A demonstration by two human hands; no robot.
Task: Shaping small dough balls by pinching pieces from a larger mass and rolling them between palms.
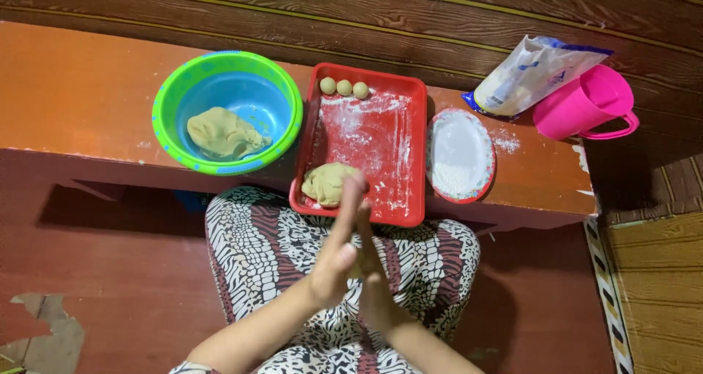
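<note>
My left hand (337,253) and my right hand (376,271) are pressed palm to palm above my lap, just in front of the red tray (410,154). Whatever lies between the palms is hidden. A lump of tan dough (327,184) rests in the tray's near left corner, right beyond my fingertips. Three small dough balls (344,88) sit in a row at the tray's far left edge. The tray's floor is dusted with white flour.
A green and blue bowl (165,99) holding more dough (223,134) stands left of the tray. Right of it are an oval plate of flour (460,154), a flour bag (531,74) and a pink jug (586,103). All sit on a low orange bench (73,88).
</note>
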